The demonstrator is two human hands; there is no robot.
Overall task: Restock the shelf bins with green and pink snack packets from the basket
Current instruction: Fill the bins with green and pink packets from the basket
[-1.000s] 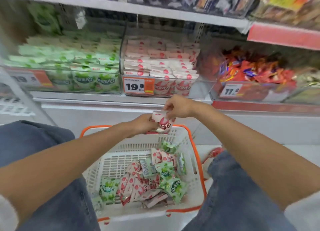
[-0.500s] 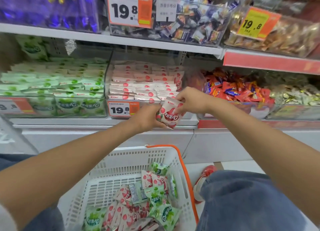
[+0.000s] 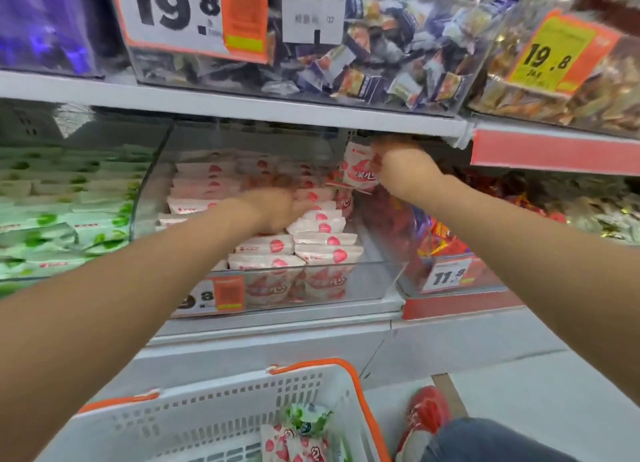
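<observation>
Raised since the earlier frame, the pink-and-white strawberry snack packet point(image 3: 358, 172) now sits at the upper right of the clear plastic shelf bin point(image 3: 381, 250), just under the white shelf above point(image 3: 242, 104), pinched by the right hand point(image 3: 401, 165). The left hand point(image 3: 277, 208) has let go and lies blurred over the stacked pink packets point(image 3: 322, 239) inside that bin, its grip impossible to tell. Left of the bin lie green-and-white packets point(image 3: 69, 219); below it, the white slatted orange-rimmed basket point(image 3: 207, 409) holds both colours.

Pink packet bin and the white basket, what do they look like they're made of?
Bin: clear hard plastic, probably acrylic, glossy; pink packets show through its front wall. Basket: rigid moulded plastic, white with an orange rim, dull finish; slots pierce its walls.
</observation>
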